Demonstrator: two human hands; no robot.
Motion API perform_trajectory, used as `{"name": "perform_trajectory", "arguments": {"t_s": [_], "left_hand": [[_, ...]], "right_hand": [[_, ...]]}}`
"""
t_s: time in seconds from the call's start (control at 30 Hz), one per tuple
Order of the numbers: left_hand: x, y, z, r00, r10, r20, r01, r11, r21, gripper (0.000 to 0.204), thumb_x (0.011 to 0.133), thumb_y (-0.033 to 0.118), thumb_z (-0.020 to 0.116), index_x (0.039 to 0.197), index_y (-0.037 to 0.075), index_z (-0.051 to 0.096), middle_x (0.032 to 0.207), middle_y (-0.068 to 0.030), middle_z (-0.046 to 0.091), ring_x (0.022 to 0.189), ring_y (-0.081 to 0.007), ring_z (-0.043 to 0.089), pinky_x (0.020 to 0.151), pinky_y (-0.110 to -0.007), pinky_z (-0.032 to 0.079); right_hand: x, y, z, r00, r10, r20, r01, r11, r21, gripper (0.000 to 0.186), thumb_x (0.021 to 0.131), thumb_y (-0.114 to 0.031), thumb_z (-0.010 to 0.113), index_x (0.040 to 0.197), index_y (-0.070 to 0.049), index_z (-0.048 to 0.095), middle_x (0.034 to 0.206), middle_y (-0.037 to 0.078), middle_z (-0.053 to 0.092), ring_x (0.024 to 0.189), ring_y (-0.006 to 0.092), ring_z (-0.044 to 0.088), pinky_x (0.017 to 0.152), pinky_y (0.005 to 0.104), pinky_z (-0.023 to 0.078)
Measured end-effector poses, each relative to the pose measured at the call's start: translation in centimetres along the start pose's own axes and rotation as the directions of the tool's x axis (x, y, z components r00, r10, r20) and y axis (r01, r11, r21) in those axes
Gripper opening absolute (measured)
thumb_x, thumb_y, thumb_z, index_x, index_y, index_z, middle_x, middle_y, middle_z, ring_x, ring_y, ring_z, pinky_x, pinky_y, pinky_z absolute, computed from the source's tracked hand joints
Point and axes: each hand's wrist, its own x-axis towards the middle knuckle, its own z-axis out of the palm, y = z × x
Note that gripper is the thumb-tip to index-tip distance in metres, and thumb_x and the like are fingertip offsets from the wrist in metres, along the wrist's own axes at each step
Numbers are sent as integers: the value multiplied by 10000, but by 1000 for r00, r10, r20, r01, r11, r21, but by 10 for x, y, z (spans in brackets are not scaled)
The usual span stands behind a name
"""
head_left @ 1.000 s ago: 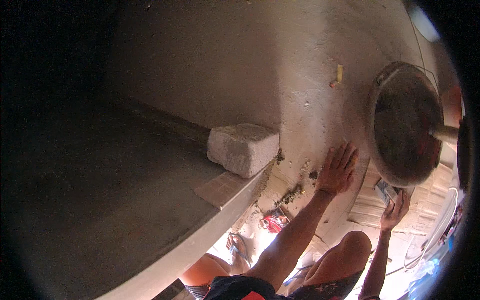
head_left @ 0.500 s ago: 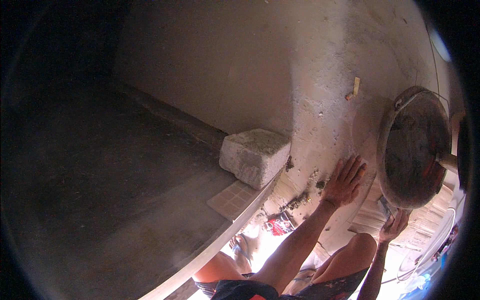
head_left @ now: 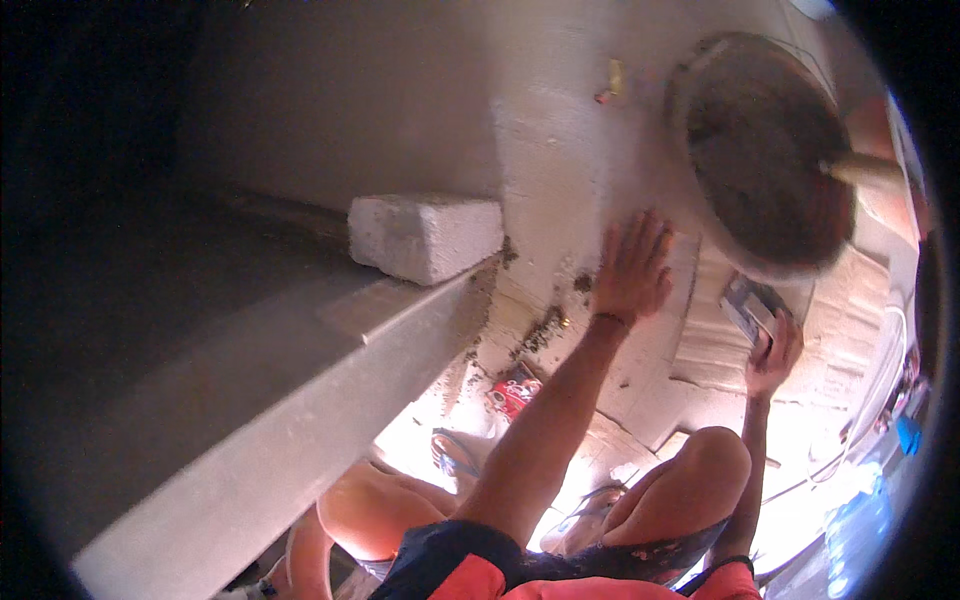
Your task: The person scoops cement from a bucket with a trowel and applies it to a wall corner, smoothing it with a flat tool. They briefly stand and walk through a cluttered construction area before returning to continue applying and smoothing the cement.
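Note:
My left hand point(head_left: 632, 268) lies flat on the pale plastered wall point(head_left: 555, 180), fingers stretched and slightly apart, holding nothing. Lower and to the right, my right hand point(head_left: 775, 352) grips what looks like a flat grey plastering trowel point(head_left: 745, 303) with a pale handle. Just above the trowel is a round, dark mortar pan point(head_left: 770, 160). A light wooden-looking handle point(head_left: 865, 168) sticks out of the pan, its other end hidden in the dark contents.
A rough pale block point(head_left: 425, 238) rests on the edge of a raised grey slab point(head_left: 270, 425) at left. Mortar crumbs point(head_left: 540, 332) and a red packet point(head_left: 515, 390) lie below it. Flattened cardboard point(head_left: 715, 325) spreads under the trowel; bluish plastic point(head_left: 858, 515) is at lower right.
The whole view has shifted, so the block, pan and both hands appear higher and further left. The trowel now shows more fully below the pan. My left hand stays flat on the wall.

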Motion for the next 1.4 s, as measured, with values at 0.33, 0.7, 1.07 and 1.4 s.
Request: {"name": "perform_trajectory", "arguments": {"t_s": [0.33,0.7,1.07,1.4], "left_hand": [[-19,9,-40,991,118,60,-108,981,-158,608,878,251,609,1442,123,424,1530,-172,341,1400,-319,362,1149,-451,302],[-237,26,-383,902,260,345,-312,944,104,251,796,156,664,1035,79,660,798,-70,655,689,-260,657,631,-385,542],[-353,48,-384,968,-34,-248,124,925,358,145,865,86,583,949,12,674,832,-155,680,708,-322,645,660,-409,505],[-372,-85,-355,787,-316,-530,410,910,65,185,912,149,594,988,-5,665,752,-123,648,635,-258,612,584,-319,478]], "right_hand": [[1,2,-8,998,62,-24,-59,993,101,411,963,-305,559,1328,-117,533,1257,136,563,1202,363,502,1052,524,373],[-1,7,-8,996,89,-18,-88,994,69,434,963,-299,559,1375,-172,511,1303,96,550,1221,362,482,1085,519,350],[-4,9,-1,995,89,-47,-89,996,12,444,950,-295,574,1376,-189,510,1333,85,535,1221,347,478,1071,512,353],[-3,2,-5,986,114,-124,-114,993,11,426,956,-325,566,1348,-164,517,1270,98,559,1202,340,495,1015,484,397]]}}
